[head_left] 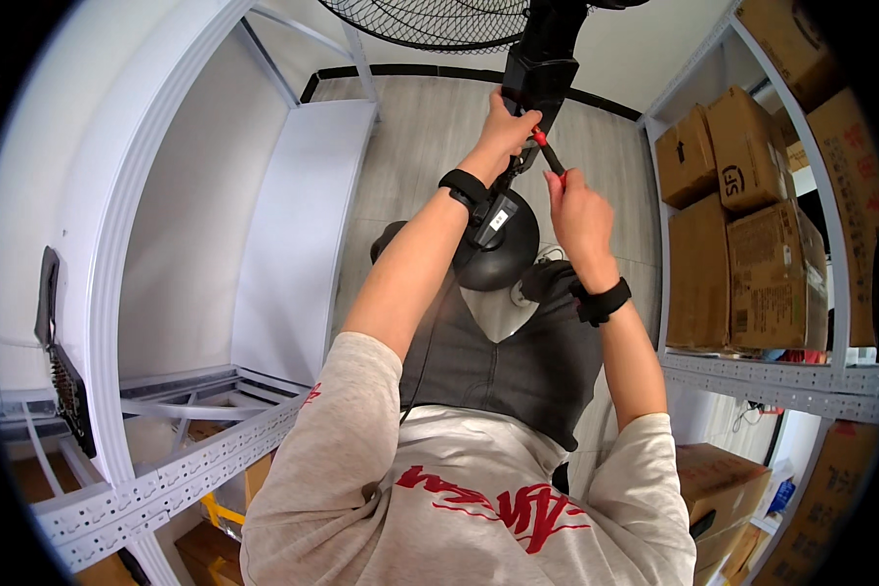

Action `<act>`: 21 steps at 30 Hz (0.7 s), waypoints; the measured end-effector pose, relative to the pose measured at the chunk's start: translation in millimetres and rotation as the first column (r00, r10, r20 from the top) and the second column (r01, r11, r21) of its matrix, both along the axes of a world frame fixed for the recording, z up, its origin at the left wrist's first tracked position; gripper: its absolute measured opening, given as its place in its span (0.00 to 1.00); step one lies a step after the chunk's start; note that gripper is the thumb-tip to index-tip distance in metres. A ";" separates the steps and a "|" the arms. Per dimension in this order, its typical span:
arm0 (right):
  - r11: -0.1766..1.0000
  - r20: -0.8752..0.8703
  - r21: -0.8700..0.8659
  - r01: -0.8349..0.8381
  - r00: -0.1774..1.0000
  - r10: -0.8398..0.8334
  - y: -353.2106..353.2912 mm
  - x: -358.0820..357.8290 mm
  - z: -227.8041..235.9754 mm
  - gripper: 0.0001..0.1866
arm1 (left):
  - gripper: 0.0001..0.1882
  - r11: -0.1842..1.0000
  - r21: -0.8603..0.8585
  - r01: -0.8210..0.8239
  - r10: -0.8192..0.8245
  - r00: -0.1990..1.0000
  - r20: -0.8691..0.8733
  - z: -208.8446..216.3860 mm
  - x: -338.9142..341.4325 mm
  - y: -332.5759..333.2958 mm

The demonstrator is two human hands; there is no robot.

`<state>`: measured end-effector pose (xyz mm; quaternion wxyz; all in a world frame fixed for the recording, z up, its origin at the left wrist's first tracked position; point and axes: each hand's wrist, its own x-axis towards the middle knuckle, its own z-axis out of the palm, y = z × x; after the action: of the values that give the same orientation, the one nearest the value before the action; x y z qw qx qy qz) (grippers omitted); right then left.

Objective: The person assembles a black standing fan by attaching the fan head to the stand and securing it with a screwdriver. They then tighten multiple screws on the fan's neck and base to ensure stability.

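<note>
A black pedestal fan (540, 73) stands in front of me, its round base (503, 259) on the floor between my legs and its wire guard (430, 21) at the top edge. My left hand (506, 129) is closed around the fan's post, just below the wider black housing. In my right hand (584, 223), the fingers are wrapped around a red and black screwdriver (551, 156). It points up and left toward the post, beside my left fingertips; its tip is hidden there. Both wrists wear black bands.
White metal shelving (293, 215) stands close on my left, with a perforated beam (176, 503) near my elbow. On the right, a rack (752, 363) holds several cardboard boxes (698, 278). Another carton (723, 479) sits low behind my right arm. A thin dark cable (422, 366) runs across my leg.
</note>
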<state>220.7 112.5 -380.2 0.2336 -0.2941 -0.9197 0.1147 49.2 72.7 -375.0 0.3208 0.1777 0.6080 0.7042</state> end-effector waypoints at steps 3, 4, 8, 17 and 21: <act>0.960 -0.057 -0.268 -0.084 0.996 0.072 1.0 0.4 -2.1 0.25 | 0.36 1.000 -0.018 -0.009 0.009 1.000 -0.009 -0.4 1.5 -1.3; 0.792 -0.131 -0.588 -0.164 0.986 0.106 11.3 1.1 -4.7 0.24 | 0.36 1.000 0.002 0.004 -0.004 1.000 0.008 2.5 4.1 -1.3; 0.008 -0.350 -0.936 -0.351 0.934 0.069 44.5 4.2 -13.7 0.23 | 0.36 1.000 0.019 0.023 -0.023 0.999 0.046 7.0 7.7 0.8; -0.071 -0.325 -0.944 -0.322 0.945 0.032 43.6 4.4 -17.5 0.24 | 0.36 1.000 0.004 0.005 -0.005 1.000 0.010 4.6 6.9 1.3; 0.908 -0.143 -0.386 -0.161 0.983 0.113 21.4 -1.4 -14.1 0.25 | 0.36 1.000 -0.014 -0.007 0.007 1.000 0.006 0.5 4.2 2.6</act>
<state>219.3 133.9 -394.3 0.2144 -0.2625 -0.8804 0.3316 53.3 75.4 -374.5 0.3215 0.1708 0.6126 0.7015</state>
